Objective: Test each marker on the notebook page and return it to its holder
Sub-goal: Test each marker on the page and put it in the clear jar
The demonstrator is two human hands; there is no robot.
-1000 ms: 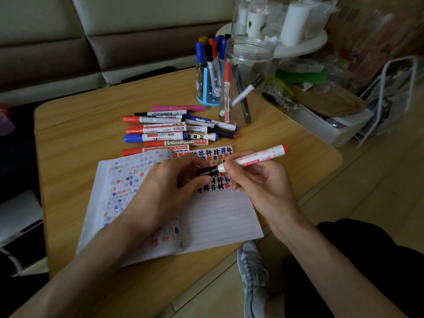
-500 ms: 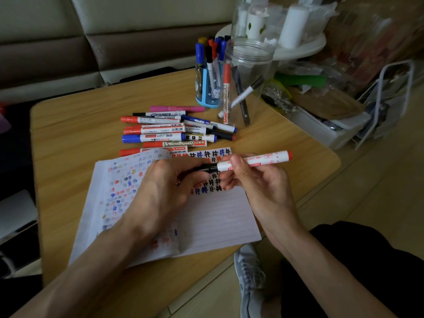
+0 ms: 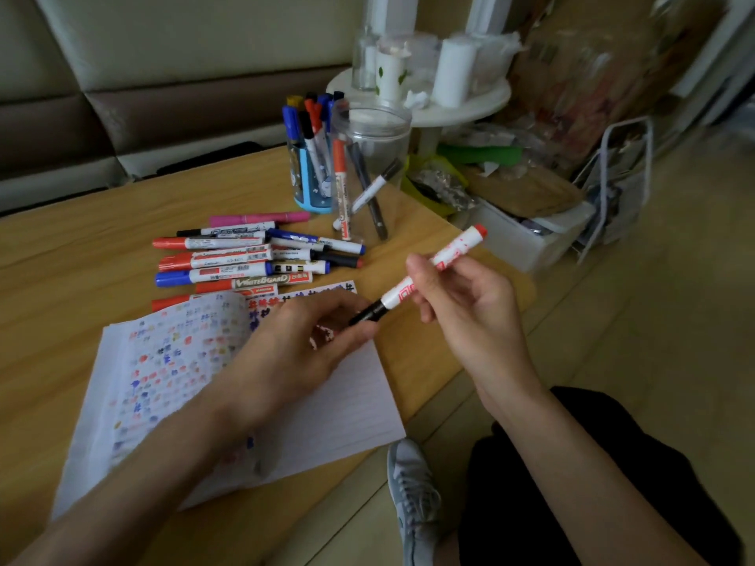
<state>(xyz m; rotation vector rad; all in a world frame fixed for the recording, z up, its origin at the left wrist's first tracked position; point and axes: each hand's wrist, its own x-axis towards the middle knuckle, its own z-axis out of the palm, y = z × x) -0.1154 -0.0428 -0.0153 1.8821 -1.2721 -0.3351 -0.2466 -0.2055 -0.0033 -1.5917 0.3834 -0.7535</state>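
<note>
Marker, white with a red tail and a black front end, is pinched in the curled fingers of the right hand. It has lifted off the notebook in the last second and now tilts up to the right. The left hand is over the page with its fingers bent at the black end; I cannot tell if they grip it. Testing looks done. The jar or blue holder, beyond the loose markers, is probably next.

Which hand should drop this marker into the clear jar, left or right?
Probably right. The right hand grips the marker by its barrel and looks nearer the clear jar; the left hand sits over the notebook, only at the cap end.
</note>
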